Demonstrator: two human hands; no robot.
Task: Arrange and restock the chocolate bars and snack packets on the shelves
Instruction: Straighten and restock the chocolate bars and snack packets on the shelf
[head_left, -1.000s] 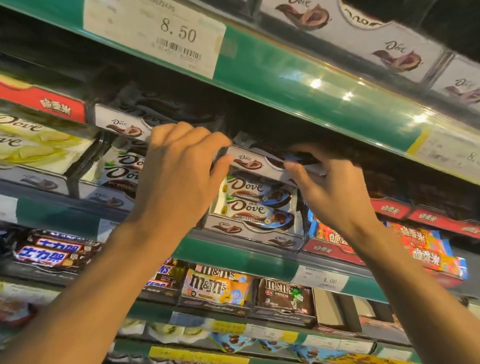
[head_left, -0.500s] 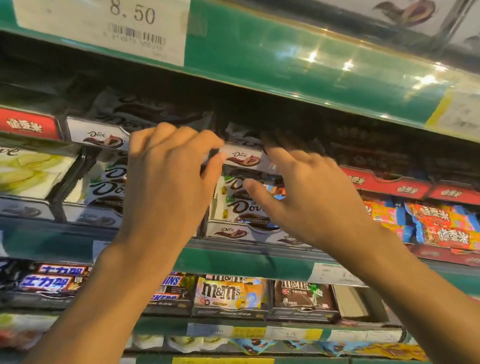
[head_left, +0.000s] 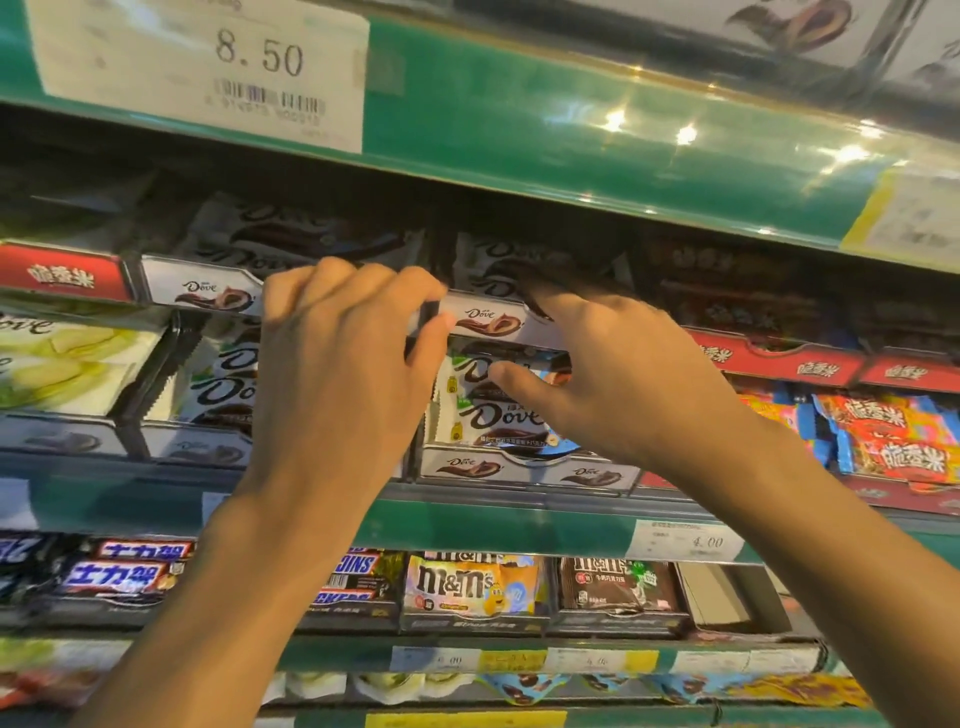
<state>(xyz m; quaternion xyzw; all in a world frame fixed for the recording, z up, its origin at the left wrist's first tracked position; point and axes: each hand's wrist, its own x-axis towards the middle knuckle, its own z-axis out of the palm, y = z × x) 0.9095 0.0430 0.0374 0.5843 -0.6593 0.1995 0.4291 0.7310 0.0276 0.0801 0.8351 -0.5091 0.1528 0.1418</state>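
Note:
On the middle shelf, two white Dove display boxes are stacked. The upper Dove box (head_left: 485, 322) holds dark Dove bars (head_left: 498, 260) behind its front wall. Below it lie blue-and-white Dove bars (head_left: 488, 415) in a lower tray (head_left: 467, 465). My left hand (head_left: 343, 374) curls over the top edge at the upper box's left end, with the thumb touching its front. My right hand (head_left: 618, 374) grips the box's right end, fingers over the rim and thumb underneath. Another Dove box (head_left: 202, 288) sits to the left, partly hidden by my left hand.
The green edge of the shelf above (head_left: 571, 135) hangs low over the boxes, with an 8.50 price tag (head_left: 208, 67). Red rice-snack boxes (head_left: 779, 358) and packets (head_left: 893, 441) stand to the right. Snickers (head_left: 119, 571) and M&M's packs (head_left: 467, 587) fill the shelf below.
My right hand has come down and left from deep in the shelf onto the upper Dove box's front. My left hand has stayed on the box edge. The view has tilted slightly up.

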